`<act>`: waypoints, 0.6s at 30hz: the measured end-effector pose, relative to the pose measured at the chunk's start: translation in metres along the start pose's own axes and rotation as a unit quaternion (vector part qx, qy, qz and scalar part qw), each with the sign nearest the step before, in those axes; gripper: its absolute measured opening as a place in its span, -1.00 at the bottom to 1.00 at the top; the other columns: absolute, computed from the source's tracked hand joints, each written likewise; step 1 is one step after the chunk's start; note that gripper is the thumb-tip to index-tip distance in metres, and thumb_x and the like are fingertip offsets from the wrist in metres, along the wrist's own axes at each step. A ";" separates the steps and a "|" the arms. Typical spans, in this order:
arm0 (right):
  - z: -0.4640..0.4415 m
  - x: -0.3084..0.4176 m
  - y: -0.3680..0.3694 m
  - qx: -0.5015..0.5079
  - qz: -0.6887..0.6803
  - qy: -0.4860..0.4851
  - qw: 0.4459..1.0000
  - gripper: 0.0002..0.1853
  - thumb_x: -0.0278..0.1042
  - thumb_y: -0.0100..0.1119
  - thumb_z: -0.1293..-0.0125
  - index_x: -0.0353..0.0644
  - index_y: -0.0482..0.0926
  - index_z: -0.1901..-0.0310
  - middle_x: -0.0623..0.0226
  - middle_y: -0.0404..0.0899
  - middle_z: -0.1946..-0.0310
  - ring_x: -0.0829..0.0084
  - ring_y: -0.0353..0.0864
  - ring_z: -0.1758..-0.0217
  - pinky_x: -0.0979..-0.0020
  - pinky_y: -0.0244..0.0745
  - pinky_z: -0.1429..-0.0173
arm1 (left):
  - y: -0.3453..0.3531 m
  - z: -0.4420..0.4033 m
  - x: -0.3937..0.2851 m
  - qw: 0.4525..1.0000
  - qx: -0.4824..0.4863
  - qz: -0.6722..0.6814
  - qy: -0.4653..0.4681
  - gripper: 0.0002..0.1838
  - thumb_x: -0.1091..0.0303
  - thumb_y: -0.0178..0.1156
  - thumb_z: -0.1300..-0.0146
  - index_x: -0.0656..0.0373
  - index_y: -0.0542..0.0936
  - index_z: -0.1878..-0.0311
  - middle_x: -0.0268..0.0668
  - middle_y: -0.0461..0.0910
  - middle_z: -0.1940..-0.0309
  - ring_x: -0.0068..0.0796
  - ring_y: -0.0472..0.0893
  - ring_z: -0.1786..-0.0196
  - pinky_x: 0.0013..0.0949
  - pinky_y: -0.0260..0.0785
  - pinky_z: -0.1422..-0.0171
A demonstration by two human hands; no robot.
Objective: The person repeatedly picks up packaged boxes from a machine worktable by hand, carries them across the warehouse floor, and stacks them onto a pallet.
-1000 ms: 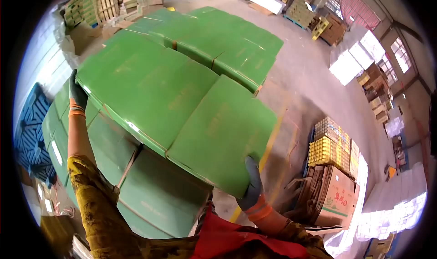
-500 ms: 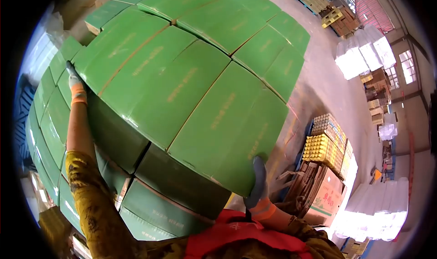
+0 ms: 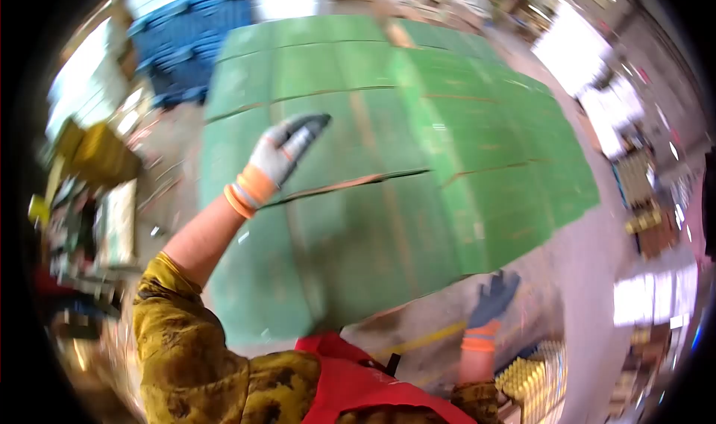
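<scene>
Stacked green cartons [image 3: 350, 223] fill the middle of the head view, their edges softened by motion blur. My left hand [image 3: 287, 152], in a grey glove with an orange cuff, hovers over the nearer carton tops with fingers stretched out and holding nothing. A higher, brighter green block of cartons [image 3: 485, 137] rises along the right side of the stack. Just off the stack's lower right edge is my right hand [image 3: 492, 301], also gloved, with its fingers spread and nothing in them.
Stacked blue plastic pallets [image 3: 194, 40] stand at the upper left. Yellow egg trays [image 3: 526, 379] are low on the right, near a yellow floor line [image 3: 425, 340]. White wrapped goods [image 3: 570, 47] stand at the far right. Assorted items line the left side.
Both hands have come off the green carton they were touching. My left hand has moved in over the stack, my right hand out beside it. The view has turned left.
</scene>
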State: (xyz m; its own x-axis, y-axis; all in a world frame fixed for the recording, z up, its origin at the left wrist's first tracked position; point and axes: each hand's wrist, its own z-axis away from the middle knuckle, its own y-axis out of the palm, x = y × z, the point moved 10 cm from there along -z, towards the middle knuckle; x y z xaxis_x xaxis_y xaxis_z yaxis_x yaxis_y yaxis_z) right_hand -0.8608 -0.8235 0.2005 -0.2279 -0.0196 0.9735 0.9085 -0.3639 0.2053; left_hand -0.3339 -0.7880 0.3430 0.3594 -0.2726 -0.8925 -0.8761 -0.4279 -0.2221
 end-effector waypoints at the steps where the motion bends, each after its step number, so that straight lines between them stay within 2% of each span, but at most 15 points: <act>1: 0.009 0.001 -0.011 0.041 0.031 -0.055 0.997 -0.38 -0.02 -0.15 -0.40 0.11 0.03 -0.45 0.35 0.14 -0.40 0.33 0.16 -0.39 0.14 0.02 -0.38 | -0.025 0.049 -0.018 0.999 -0.009 0.001 -0.032 -0.70 0.37 0.04 -0.40 0.28 0.54 -0.11 -0.30 0.61 0.01 -0.56 0.52 0.00 -0.45 0.35 -0.15; 2: 0.017 -0.001 -0.017 0.100 0.068 -0.096 0.988 -0.38 -0.10 -0.16 -0.42 0.03 0.01 -0.46 0.33 0.08 -0.43 0.31 0.07 -0.46 0.14 -0.04 -0.45 | -0.055 0.092 -0.031 0.999 -0.028 -0.019 -0.042 -0.71 0.38 0.04 -0.40 0.27 0.54 -0.10 -0.31 0.61 0.03 -0.57 0.51 0.01 -0.46 0.35 -0.14; 4: 0.059 0.014 -0.009 0.105 0.129 -0.188 0.968 -0.39 -0.10 -0.14 -0.42 -0.03 0.04 -0.45 0.30 0.11 -0.41 0.33 0.12 -0.43 0.17 0.02 -0.43 | -0.125 0.175 -0.043 0.992 -0.098 -0.040 -0.065 -0.73 0.40 0.10 -0.36 0.27 0.56 -0.07 -0.32 0.61 0.08 -0.60 0.52 0.05 -0.49 0.36 -0.11; 5: 0.081 0.025 -0.004 0.079 0.072 -0.130 0.986 -0.39 -0.09 -0.14 -0.41 -0.02 0.06 -0.45 0.27 0.13 -0.40 0.33 0.14 -0.42 0.15 0.03 -0.43 | -0.159 0.210 -0.039 0.988 -0.135 -0.034 -0.071 -0.74 0.42 0.15 -0.33 0.28 0.58 -0.04 -0.30 0.62 0.10 -0.61 0.53 0.06 -0.50 0.38 -0.09; 6: 0.114 0.040 0.012 0.097 0.135 -0.152 0.974 -0.37 -0.05 -0.13 -0.40 -0.06 0.06 -0.44 0.26 0.14 -0.39 0.30 0.12 -0.45 0.12 0.04 -0.44 | -0.195 0.247 -0.032 0.976 -0.178 -0.085 -0.089 -0.75 0.43 0.16 -0.32 0.29 0.58 -0.02 -0.31 0.62 0.10 -0.62 0.52 0.09 -0.51 0.37 -0.06; 9: 0.199 0.060 0.058 0.133 0.156 -0.159 0.966 -0.35 -0.04 -0.14 -0.40 -0.12 0.05 -0.44 0.23 0.14 -0.39 0.26 0.12 -0.46 0.09 0.08 -0.44 | -0.312 0.372 0.064 0.921 -0.318 -0.105 -0.198 -0.70 0.34 0.15 -0.34 0.29 0.55 -0.06 -0.35 0.63 0.15 -0.56 0.55 0.11 -0.49 0.36 -0.09; 11: 0.238 0.073 0.094 0.181 0.185 -0.220 0.941 -0.34 -0.03 -0.16 -0.42 -0.19 0.03 -0.44 0.17 0.13 -0.40 0.23 0.16 -0.45 0.08 0.11 -0.44 | -0.391 0.460 0.160 0.841 -0.468 -0.004 -0.272 -0.65 0.23 0.18 -0.33 0.29 0.56 -0.04 -0.32 0.63 0.15 -0.53 0.54 0.11 -0.49 0.35 -0.07; 13: 0.258 0.072 0.126 0.242 0.178 -0.274 0.913 -0.34 -0.03 -0.16 -0.43 -0.20 0.04 -0.44 0.17 0.13 -0.41 0.23 0.18 -0.44 0.10 0.12 -0.43 | -0.449 0.507 0.197 0.781 -0.553 -0.046 -0.285 -0.57 0.11 0.21 -0.30 0.28 0.56 -0.04 -0.32 0.61 0.16 -0.49 0.52 0.10 -0.48 0.33 -0.06; 14: 0.252 0.060 0.142 0.326 0.019 -0.184 0.927 -0.38 -0.06 -0.16 -0.44 -0.20 0.07 -0.43 0.16 0.13 -0.41 0.24 0.18 -0.44 0.11 0.15 -0.42 | -0.476 0.522 0.214 0.760 -0.574 -0.045 -0.302 -0.48 0.01 0.21 -0.28 0.31 0.53 -0.06 -0.31 0.59 0.15 -0.48 0.51 0.08 -0.44 0.31 -0.07; 15: 0.247 0.047 0.156 0.381 -0.136 -0.075 0.912 -0.41 -0.10 -0.16 -0.45 -0.20 0.11 -0.41 0.16 0.12 -0.41 0.25 0.18 -0.45 0.13 0.17 -0.41 | -0.515 0.546 0.259 0.752 -0.579 -0.043 -0.313 -0.42 -0.05 0.21 -0.26 0.34 0.52 -0.05 -0.26 0.58 0.12 -0.42 0.52 0.07 -0.42 0.32 -0.09; 16: 0.314 0.067 0.217 0.346 0.028 -0.142 0.927 -0.45 -0.15 -0.15 -0.45 -0.21 0.16 -0.39 0.15 0.14 -0.41 0.24 0.19 -0.44 0.14 0.20 -0.40 | -0.549 0.571 0.297 0.724 -0.608 0.006 -0.324 -0.37 -0.10 0.23 -0.22 0.37 0.52 -0.02 -0.22 0.58 0.14 -0.39 0.50 0.10 -0.39 0.32 -0.07; 17: 0.362 0.076 0.266 0.300 0.187 -0.211 0.912 -0.48 -0.20 -0.15 -0.44 -0.21 0.21 -0.37 0.14 0.15 -0.40 0.24 0.20 -0.44 0.15 0.24 -0.38 | -0.582 0.586 0.326 0.695 -0.636 0.056 -0.329 -0.33 -0.14 0.26 -0.18 0.40 0.52 0.00 -0.19 0.57 0.17 -0.36 0.48 0.12 -0.37 0.33 -0.05; 18: 0.385 0.068 0.305 0.329 0.201 -0.234 0.893 -0.52 -0.25 -0.13 -0.43 -0.22 0.25 -0.34 0.13 0.18 -0.38 0.23 0.24 -0.41 0.17 0.28 -0.35 | -0.600 0.580 0.298 0.639 -0.696 0.066 -0.322 -0.27 -0.19 0.23 -0.17 0.44 0.49 -0.01 -0.12 0.56 0.14 -0.32 0.49 0.10 -0.37 0.33 -0.05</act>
State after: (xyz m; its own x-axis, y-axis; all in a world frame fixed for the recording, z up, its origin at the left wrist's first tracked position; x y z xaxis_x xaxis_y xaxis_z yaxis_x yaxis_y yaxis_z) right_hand -0.4648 -0.5768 0.3683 0.1941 0.4216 0.8858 0.9281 0.2137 -0.3050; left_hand 0.1121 -0.1124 -0.0175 -0.2861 -0.1658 -0.9437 0.4095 -0.9116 0.0360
